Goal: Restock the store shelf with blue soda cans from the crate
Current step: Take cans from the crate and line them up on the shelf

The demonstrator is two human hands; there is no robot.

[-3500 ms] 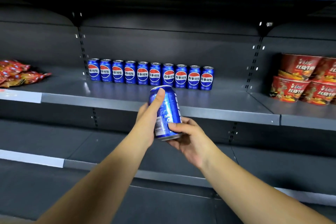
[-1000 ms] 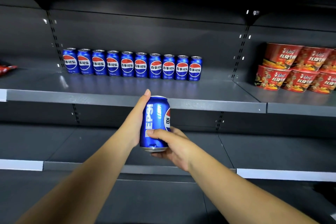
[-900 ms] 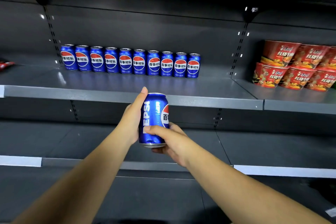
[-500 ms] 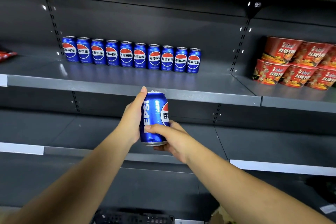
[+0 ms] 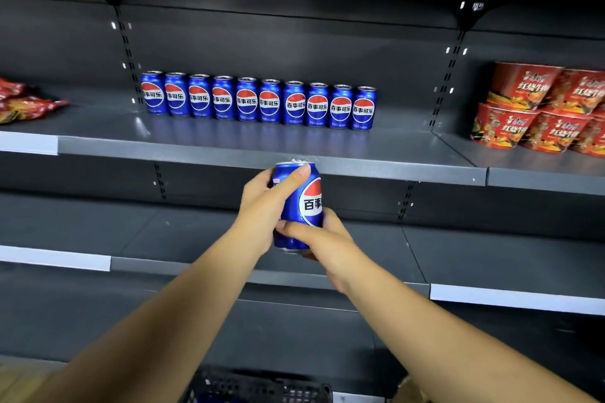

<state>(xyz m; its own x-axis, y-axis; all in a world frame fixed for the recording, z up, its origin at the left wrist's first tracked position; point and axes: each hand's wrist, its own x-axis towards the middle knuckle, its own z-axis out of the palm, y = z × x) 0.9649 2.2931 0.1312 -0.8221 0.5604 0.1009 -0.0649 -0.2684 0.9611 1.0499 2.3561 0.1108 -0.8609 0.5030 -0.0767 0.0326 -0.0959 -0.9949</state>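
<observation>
I hold one blue soda can (image 5: 302, 203) upright in both hands, in front of and just below the front edge of the grey shelf (image 5: 376, 154). My left hand (image 5: 262, 206) wraps its left side, thumb across the top. My right hand (image 5: 322, 239) grips its bottom. The round logo faces me. A row of several blue soda cans (image 5: 258, 101) stands along the back of that shelf, logos forward. The black crate (image 5: 255, 388) shows only its rim at the bottom edge.
Red instant noodle cups (image 5: 540, 111) are stacked on the right section of the same shelf. Red snack packets (image 5: 19, 101) lie at the far left. A lower grey shelf (image 5: 491, 258) runs behind my forearms. Shelf space lies right of the can row.
The can has been turned in my hands, so the round logo now faces me instead of the side lettering. My left thumb has moved over the can's top. The view has tilted down slightly.
</observation>
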